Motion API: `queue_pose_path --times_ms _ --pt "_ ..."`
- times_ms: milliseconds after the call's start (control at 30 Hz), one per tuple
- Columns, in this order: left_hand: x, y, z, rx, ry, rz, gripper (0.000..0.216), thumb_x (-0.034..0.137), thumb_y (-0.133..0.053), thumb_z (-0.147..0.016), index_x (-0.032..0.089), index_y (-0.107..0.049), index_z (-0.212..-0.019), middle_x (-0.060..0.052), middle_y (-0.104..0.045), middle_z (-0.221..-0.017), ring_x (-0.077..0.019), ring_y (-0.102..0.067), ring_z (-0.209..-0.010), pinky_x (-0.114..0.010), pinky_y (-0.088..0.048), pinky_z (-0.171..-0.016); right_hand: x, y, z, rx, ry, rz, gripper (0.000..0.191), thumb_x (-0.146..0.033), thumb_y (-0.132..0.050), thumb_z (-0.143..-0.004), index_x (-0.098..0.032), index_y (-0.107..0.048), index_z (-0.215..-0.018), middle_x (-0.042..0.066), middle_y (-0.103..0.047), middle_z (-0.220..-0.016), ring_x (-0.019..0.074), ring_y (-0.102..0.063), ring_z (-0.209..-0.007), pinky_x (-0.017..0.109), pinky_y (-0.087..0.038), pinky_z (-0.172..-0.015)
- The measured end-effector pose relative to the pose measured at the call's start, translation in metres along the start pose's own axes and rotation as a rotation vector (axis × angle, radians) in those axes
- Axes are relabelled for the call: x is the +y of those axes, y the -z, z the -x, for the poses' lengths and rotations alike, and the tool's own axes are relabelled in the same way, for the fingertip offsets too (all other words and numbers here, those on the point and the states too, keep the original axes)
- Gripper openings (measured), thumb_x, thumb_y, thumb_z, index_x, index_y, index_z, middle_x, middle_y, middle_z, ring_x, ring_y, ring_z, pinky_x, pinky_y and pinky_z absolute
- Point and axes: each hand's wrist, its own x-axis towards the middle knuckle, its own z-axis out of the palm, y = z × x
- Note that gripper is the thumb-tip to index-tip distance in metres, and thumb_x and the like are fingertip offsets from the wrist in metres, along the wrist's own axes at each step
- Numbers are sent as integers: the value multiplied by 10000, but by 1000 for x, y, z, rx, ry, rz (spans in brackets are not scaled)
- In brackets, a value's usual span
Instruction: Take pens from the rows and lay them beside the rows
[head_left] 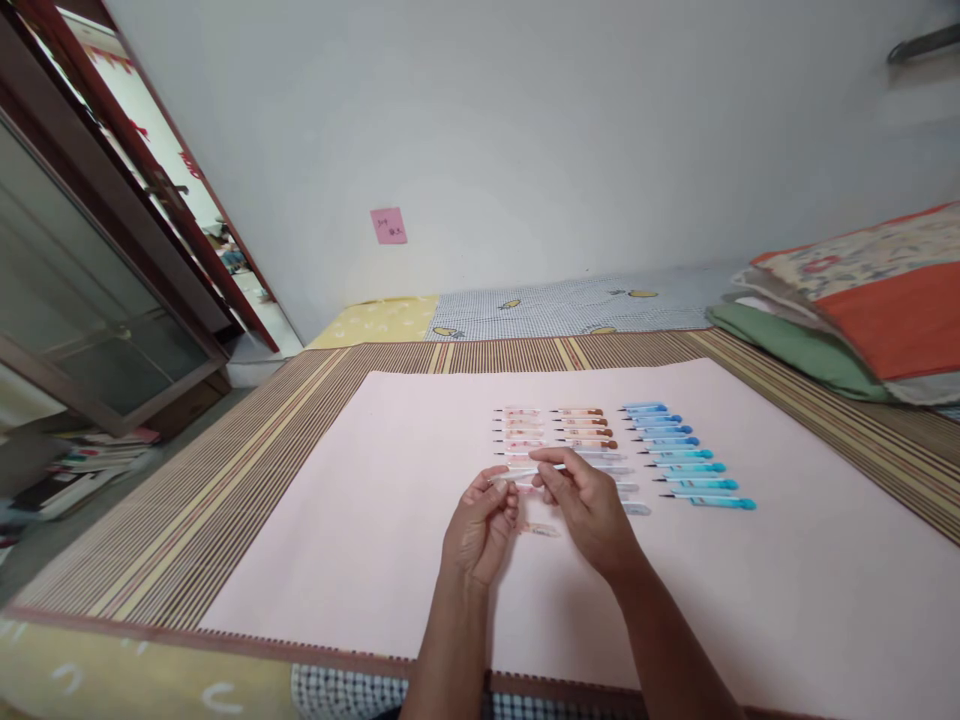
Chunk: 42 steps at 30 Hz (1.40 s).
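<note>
My left hand (478,525) and my right hand (589,503) meet over a pink sheet (315,540), each with fingers pinched on a slim, pale pencil (517,476). Its fine details are too small to make out. Just beyond my hands lie a column of pinkish pencils (523,432) and one of brown-ended pencils (585,432); my fingers hide part of both. Pale, clear-looking pieces (636,509) show beside my right hand. Farther right is a column of several blue pencils (686,453). A small clear, orange-tinted piece (540,530) rests between my wrists.
Under the sheet is a striped mat (187,500) on a bed with patterned cloth (570,300). Folded bedding (862,310) is stacked at the right. A pink note (388,226) hangs on the wall. Books (82,470) and a glass-paned door (97,280) are at the left.
</note>
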Motion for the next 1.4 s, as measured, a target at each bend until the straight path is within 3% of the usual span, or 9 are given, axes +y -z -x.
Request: queue_pose_path --times_ms 167,367,633,1133,1200,1300,1400 --pt "-3 1 -2 2 -22 28 380 142 -952 -587 94 -748 -905 -57 -720 -715 -67 -616 -593 -127 -511 -574 -1 1 1 79 -9 -5 424 -518 -516 -974 -222 -642 -1251 21 -679 -787 192 -643 -760 301 -503 -719" --pt "-4 3 -3 11 -53 38 350 148 -946 -601 107 -745 -884 -47 -713 -710 -66 -615 -599 -126 -510 -576 5 2 -1 134 -23 -67 310 -489 -655 -894 -205 -702 -1007 12 -674 -764 154 -593 -641 276 -484 -624" --pt "-4 1 -2 16 -64 7 350 169 -947 -604 112 -737 -878 -37 -704 -708 -61 -599 -586 -128 -489 -561 7 5 -4 142 -28 -90 285 -478 -660 -899 -208 -693 -813 5 -684 -719 138 -570 -625 257 -465 -618" --pt "-12 0 -2 6 -61 12 301 220 -928 -660 110 -663 -750 -26 -664 -684 -54 -550 -552 -126 -462 -516 5 -1 -2 169 -7 -29 308 -483 -630 -909 -204 -678 -787 1 -659 -689 140 -566 -605 265 -456 -601" --pt "-12 0 -3 17 -32 60 227 163 -881 -711 97 -676 -785 -32 -660 -700 -58 -556 -560 -129 -468 -512 3 -1 -2 170 -15 -43 289 -487 -647 -896 -206 -712 -922 6 -674 -745 147 -582 -639 272 -473 -625" --pt "-7 0 -4 74 45 186 43 67 -706 -853 82 -676 -826 -32 -629 -696 -57 -550 -564 -128 -467 -510 3 3 -4 184 -22 -78 411 -495 -663 -880 -223 -678 -1188 18 -691 -874 160 -606 -708 295 -500 -683" --pt "6 2 -4 113 77 354 219 66 -508 -977 89 -639 -803 -31 -590 -703 -53 -531 -565 -126 -450 -502 11 11 -4 72 -68 -1 332 -463 -652 -877 -220 -700 -1098 26 -694 -889 181 -614 -764 312 -493 -719"
